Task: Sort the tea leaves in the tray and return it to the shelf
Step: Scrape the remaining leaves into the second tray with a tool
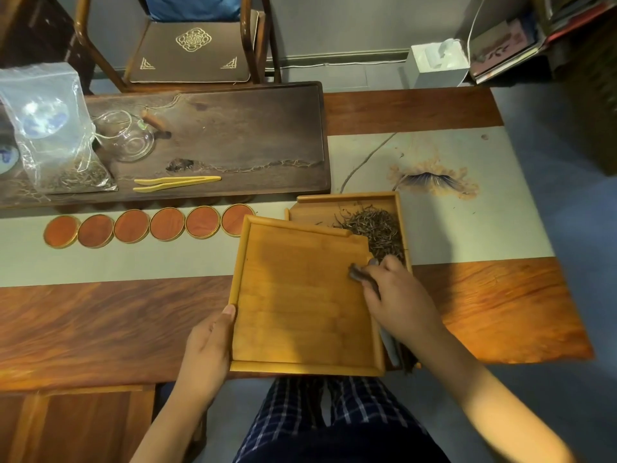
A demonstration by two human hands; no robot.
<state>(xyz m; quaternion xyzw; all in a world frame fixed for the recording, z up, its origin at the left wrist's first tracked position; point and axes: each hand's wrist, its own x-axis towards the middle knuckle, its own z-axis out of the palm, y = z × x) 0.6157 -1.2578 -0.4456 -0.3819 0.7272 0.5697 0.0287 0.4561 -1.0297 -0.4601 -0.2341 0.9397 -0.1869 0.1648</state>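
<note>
The tea leaves are heaped in the far bamboo tray, which lies on the bench at about one o'clock from the viewer, partly overlapped by a second, bare bamboo tray. That near tray is gripped at its nine-o'clock rim by the left hand, thumb on top, apparently to steady it so that its notched corner at two o'clock is aimed at the heap. A small dark brush is held in the curled fingers of the right hand, its tip set at the notch, likely so that the last leaves can be swept across. No leaves can be made out on the near tray. The brush handle is largely hidden under the right hand, and the dark strip at the tray's four-o'clock edge cannot be identified. At ten o'clock, bamboo tongs and a plastic bag rest on the dark tea board; the shelf cannot be picked out with certainty.
</note>
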